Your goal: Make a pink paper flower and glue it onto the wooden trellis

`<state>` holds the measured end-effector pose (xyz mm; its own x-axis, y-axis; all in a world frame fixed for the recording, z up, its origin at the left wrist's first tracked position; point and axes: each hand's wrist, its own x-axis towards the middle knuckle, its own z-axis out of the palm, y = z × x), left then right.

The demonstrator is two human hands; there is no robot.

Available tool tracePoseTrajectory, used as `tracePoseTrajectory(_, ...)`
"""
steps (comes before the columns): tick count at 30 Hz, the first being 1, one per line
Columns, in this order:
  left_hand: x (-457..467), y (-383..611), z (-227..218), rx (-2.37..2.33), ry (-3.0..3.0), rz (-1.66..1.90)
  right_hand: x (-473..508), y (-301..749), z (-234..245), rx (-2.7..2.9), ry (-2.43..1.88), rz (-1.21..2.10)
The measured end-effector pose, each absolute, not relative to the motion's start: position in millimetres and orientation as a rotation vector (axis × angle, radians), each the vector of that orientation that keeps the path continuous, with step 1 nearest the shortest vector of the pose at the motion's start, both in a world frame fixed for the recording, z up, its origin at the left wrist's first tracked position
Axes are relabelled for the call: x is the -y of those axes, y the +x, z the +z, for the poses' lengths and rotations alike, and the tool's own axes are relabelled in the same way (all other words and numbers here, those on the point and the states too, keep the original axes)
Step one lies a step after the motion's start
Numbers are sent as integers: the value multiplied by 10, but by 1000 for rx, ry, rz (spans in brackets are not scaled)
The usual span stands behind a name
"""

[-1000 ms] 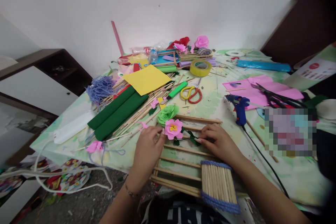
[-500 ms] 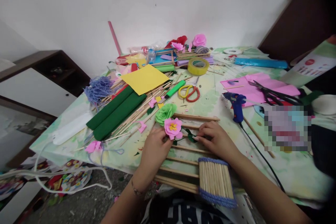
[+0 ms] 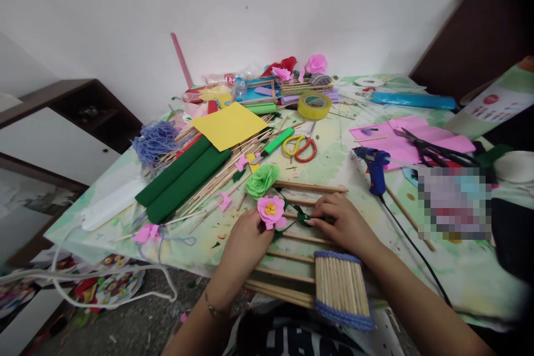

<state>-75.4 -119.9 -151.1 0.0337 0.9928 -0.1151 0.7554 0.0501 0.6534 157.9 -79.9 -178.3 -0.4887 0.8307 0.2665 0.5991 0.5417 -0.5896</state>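
Observation:
My left hand (image 3: 250, 236) is closed on a pink paper flower (image 3: 271, 210) with a yellow centre, held near its base. My right hand (image 3: 340, 219) pinches a dark green leafy stem (image 3: 301, 214) that runs from beside the flower. Both hands rest over a frame of thin wooden sticks (image 3: 292, 257). A panel of short sticks bound with blue-purple yarn (image 3: 342, 288) sits at the frame's near right. Just behind the pink flower, a light green paper flower (image 3: 262, 180) lies at the frame's far left corner.
A blue hot glue gun (image 3: 374, 167) with its cord is on the right, near black scissors (image 3: 429, 147) on pink paper. Yellow-and-red scissors (image 3: 301, 147), clear tape (image 3: 314, 105), dark green paper rolls (image 3: 183, 181), yellow paper (image 3: 229, 125) and purple yarn (image 3: 155, 143) lie beyond.
The pink flower has shifted slightly left and down with my left hand. More of the green stem now shows between the hands. My right hand has barely moved.

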Motion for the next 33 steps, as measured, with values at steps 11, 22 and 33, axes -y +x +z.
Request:
tracePoseTrajectory(11, 1259, -769, -1488, -1815, 1727, 477, 804, 1575, -1764, 2277, -1175, 587)
tracePoseTrajectory(22, 1255, -768, -1648, -1736, 1905, 630, 802, 1573, -1772, 2260, -1192, 595)
tracePoseTrajectory(33, 1244, -867, -1744, -1578, 1855, 765, 802, 1581, -1766, 2117, -1291, 706)
